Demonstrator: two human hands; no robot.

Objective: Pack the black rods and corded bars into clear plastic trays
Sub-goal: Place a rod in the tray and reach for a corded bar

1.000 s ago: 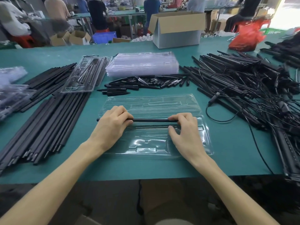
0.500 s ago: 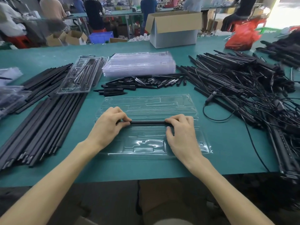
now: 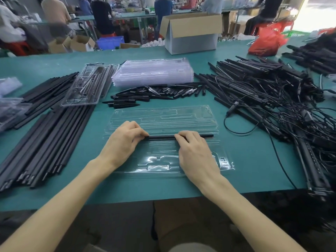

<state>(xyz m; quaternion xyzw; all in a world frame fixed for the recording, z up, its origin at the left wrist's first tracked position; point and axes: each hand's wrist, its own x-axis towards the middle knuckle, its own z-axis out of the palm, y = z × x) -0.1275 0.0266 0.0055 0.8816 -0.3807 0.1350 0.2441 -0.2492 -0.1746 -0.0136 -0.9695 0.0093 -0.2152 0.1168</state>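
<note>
Black rod (image 3: 161,136) looks light, stiff, slick; left hand (image 3: 122,142) and right hand (image 3: 196,153) each have a pinching grip on it, well apart, over the flimsy clear tray (image 3: 160,167) by the worktop's (image 3: 254,170) near edge

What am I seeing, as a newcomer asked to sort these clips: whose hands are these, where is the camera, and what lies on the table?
There is no machine here. A person works bare-handed, and the single camera sits on their head, looking forward and down. The left hand and right hand both hold one black rod with curled fingers, across an open clear tray on the green table. To the left lie more loose rods, to the right a tangle of corded bars. Behind are a stack of empty trays and short black pieces.
</note>
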